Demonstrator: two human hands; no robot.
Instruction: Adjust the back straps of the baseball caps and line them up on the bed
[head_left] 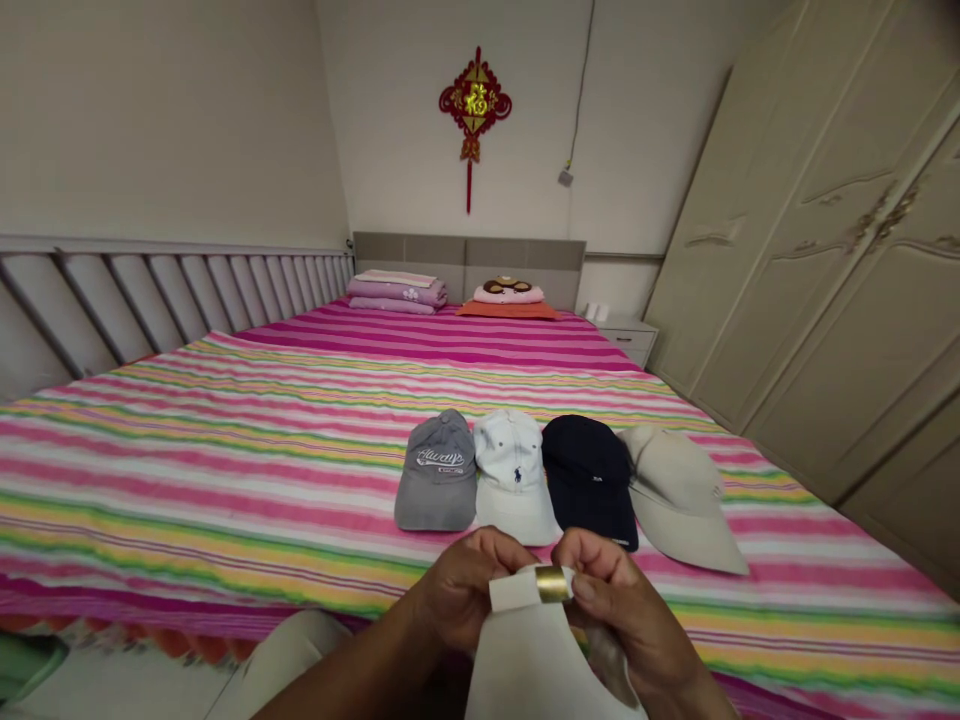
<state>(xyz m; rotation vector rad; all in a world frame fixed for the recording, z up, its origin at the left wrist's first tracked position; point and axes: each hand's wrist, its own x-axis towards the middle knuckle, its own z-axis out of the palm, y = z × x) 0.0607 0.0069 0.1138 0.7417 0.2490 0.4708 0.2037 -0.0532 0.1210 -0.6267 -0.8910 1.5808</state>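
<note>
Close to my body I hold a cream cap (525,660) by its back strap, which runs through a brass-coloured buckle (553,584). My left hand (463,592) is closed on the strap's left side. On the right, my right hand (634,612) pinches the strap end beside the buckle. Beyond my hands several caps lie in a row on the bed: a grey cap (439,480) with white lettering, a white cap (516,470) with a small dark emblem, a black cap (589,475) and a beige cap (684,495).
A striped sheet (225,460) covers the bed. Folded purple bedding (397,292) and an orange cushion (506,310) sit by the headboard (517,262). Railings (187,290) line the left side; a wardrobe (817,250) and nightstand (626,335) stand right.
</note>
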